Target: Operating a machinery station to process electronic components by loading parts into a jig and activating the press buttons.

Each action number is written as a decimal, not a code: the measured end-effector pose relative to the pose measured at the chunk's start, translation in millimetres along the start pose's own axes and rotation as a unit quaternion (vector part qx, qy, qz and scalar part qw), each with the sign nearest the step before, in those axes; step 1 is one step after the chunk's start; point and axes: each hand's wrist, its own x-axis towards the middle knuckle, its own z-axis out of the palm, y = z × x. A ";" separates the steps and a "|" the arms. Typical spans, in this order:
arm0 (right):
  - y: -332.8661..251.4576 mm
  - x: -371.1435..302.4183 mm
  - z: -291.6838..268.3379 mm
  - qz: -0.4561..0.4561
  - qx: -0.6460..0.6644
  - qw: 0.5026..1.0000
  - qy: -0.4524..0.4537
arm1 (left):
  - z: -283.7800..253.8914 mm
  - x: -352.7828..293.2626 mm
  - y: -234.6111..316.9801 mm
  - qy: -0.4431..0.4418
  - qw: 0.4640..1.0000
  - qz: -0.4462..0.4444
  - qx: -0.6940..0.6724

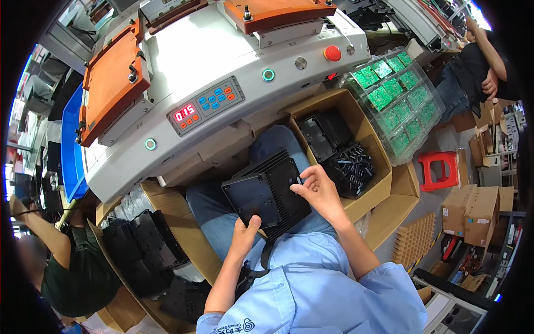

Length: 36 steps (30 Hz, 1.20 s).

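My left hand (245,236) is closed on the near left edge of a black finned housing (292,214), its thumb on top. The housing rests over my lap, and a flat black plate (253,200) covers its left part. My right hand (320,195) pinches a small dark part (296,181) at the housing's right side; its exact kind is too small to tell. Just to the right stands a cardboard box (370,206) with many small black pieces (355,167) and larger black housings (325,133).
Ahead is a white machine (222,61) with orange plates (114,83), a keypad and a red stop button (332,53). Black housings (142,247) fill a box at left. Clear trays of green circuit boards (397,97) stand at right, near a red stool (438,171). Other people sit on both sides.
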 end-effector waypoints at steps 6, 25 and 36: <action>20.5 9.8 4.5 0.095 0.365 0.914 -0.147 | -12.7 6.8 0.1 -0.032 0.999 -0.004 -0.018; -39.2 38.5 -6.8 -0.579 -0.339 0.739 -0.067 | -4.9 23.6 15.6 -0.078 0.994 -0.075 -0.035; -23.3 -8.1 -18.5 -0.010 0.225 0.973 -0.048 | 10.0 29.9 35.0 0.024 0.999 0.022 -0.026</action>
